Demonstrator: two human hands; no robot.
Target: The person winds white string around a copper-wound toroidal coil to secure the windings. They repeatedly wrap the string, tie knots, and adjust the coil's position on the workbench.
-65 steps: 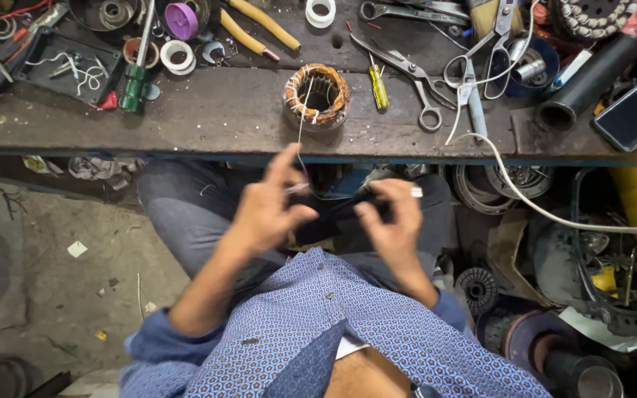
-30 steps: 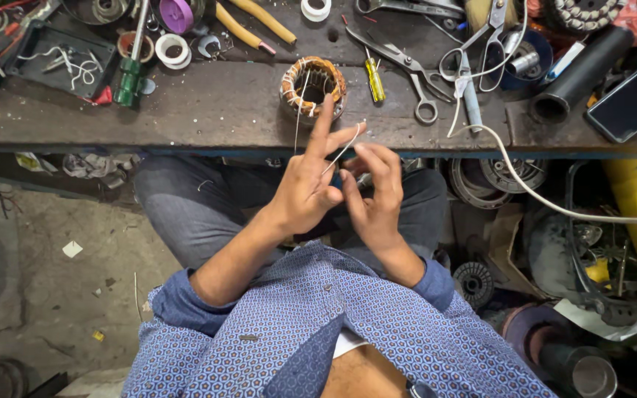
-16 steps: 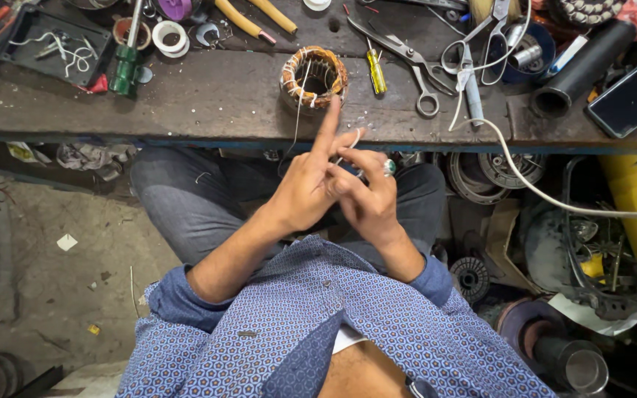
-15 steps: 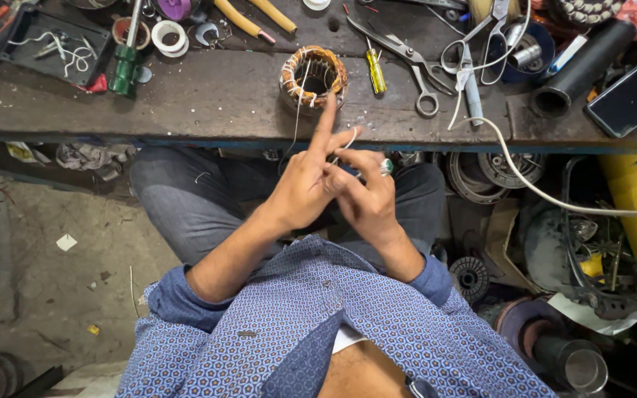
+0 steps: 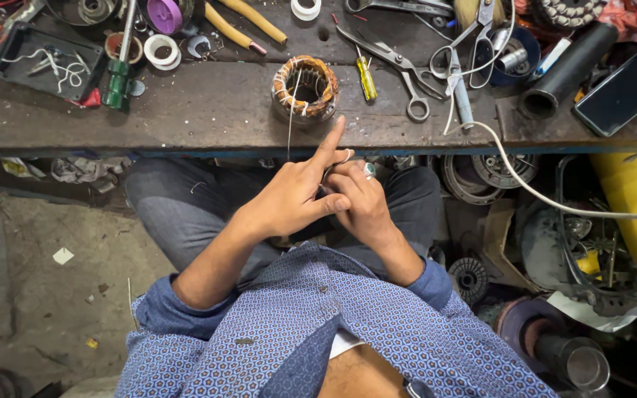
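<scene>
Together our left hand (image 5: 296, 195) and right hand (image 5: 359, 199) pinch a thin pale wire (image 5: 290, 118) rising to the round copper-wound motor stator (image 5: 305, 88) on the worn wooden bench (image 5: 208, 110); a black tray (image 5: 42, 63) holds white cord.

Place: we see a motor repair workshop.
Bench: a worn, stained workbench (image 5: 208, 110) lies just beyond our hands.
Tools: scissors (image 5: 392, 63) and a small yellow screwdriver (image 5: 366, 78) lie ahead of our right hand (image 5: 363, 203).
Work: a copper-wound stator (image 5: 305, 88) sits just past our left hand (image 5: 293, 195).
Parts: motor housings (image 5: 481, 173) crowd the floor to our right.
</scene>
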